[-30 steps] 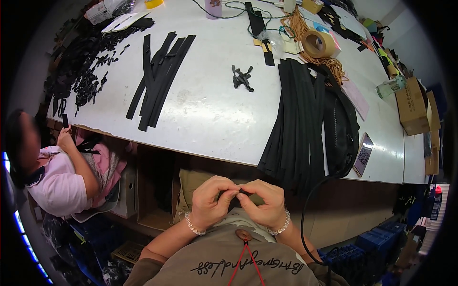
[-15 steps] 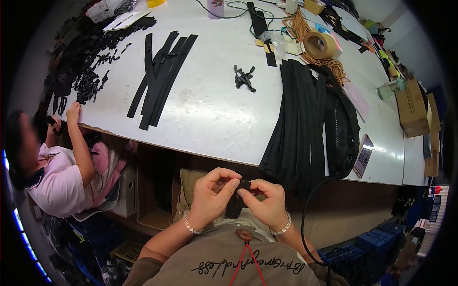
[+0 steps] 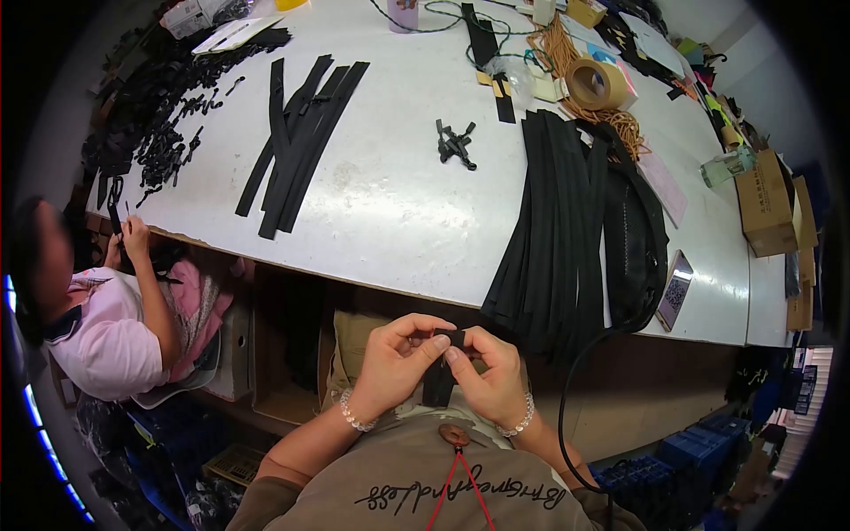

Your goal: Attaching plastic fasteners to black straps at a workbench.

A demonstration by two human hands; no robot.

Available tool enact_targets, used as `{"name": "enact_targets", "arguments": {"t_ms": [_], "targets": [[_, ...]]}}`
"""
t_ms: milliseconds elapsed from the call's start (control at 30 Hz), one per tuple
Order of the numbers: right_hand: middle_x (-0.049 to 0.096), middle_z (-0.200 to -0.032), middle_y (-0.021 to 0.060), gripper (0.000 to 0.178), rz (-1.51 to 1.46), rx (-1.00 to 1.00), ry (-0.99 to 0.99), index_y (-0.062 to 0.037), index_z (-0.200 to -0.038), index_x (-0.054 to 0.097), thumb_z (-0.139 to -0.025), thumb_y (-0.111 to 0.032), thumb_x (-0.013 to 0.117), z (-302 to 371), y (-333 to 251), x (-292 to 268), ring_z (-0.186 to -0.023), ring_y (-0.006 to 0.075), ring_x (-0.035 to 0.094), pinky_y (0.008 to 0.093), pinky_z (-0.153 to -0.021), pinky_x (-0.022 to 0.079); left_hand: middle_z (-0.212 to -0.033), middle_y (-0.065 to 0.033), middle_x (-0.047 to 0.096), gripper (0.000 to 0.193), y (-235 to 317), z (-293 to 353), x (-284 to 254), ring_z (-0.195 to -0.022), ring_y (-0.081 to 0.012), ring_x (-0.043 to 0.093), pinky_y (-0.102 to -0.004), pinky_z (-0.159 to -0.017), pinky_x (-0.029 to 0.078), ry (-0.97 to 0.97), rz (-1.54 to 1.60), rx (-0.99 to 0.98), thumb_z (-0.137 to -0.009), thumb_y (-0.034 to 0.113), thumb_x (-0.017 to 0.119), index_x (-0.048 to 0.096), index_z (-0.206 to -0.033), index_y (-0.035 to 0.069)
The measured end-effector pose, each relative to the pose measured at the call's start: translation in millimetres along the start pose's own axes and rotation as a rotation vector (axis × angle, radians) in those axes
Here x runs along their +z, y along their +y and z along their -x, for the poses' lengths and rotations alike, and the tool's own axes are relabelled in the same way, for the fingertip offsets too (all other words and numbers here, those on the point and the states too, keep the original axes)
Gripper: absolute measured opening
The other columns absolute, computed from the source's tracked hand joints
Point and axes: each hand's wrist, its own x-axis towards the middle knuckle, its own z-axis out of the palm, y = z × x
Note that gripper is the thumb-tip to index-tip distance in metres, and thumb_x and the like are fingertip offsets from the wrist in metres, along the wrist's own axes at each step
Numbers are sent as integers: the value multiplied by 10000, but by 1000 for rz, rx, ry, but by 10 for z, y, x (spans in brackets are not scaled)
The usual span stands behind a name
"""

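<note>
Close in front of my body, below the table's near edge, I hold a black zipper strip (image 3: 437, 389). My left hand (image 3: 398, 358) pinches its upper end between thumb and fingers. From the other side, my right hand (image 3: 493, 372) grips that same end, the two thumbs almost meeting. The strip's lower part hangs between my wrists; the fingers partly cover its top. Nearest on the table is a thick bundle of long black zipper strips (image 3: 549, 221), drooping over the edge. A small heap of black zipper pulls (image 3: 457, 144) lies farther off.
More black strips (image 3: 305, 146) cross each other at left, beside scattered black pulls (image 3: 168, 150). A co-worker (image 3: 115, 327) sits at far left. At right are a black bag (image 3: 635, 239), a phone (image 3: 675, 290), a tape roll (image 3: 595, 84) and a black cable (image 3: 567, 398).
My fingers have shifted slightly on the strip, and more of its flat top end shows between them. The co-worker's hands have moved at the table edge and now hold up a black strip.
</note>
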Motion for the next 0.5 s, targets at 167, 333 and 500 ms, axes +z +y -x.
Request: {"name": "enact_targets", "arguments": {"t_ms": [167,333,500], "targets": [[516,-629,85,119,-66,-17,75,21,-758,504,-823,-33,589,-2,64,61,-552,111,517,247,-505,418,-916,-19,605,175,-26,-27,15,-822,-59,551,-199,-728,460,-11,-94,55,-885,6,573,640,-1045,-15],[436,-604,85,174,7,-90,136,19,-697,438,-809,-14,566,-1,152,129,-505,126,425,267,-471,365,-915,-24,609,186,-105,-1,34,-827,-60,546,-200,-730,453,2,-43,78,-883,0,569,639,-1054,-18],[359,-587,100,206,35,-201,208,15,-658,373,-764,14,549,-50,280,200,-494,169,358,306,-452,322,-914,-35,626,174,-145,-8,57,-830,-69,555,-207,-729,457,33,-48,129,-876,-4,574,647,-1033,-25]]}}
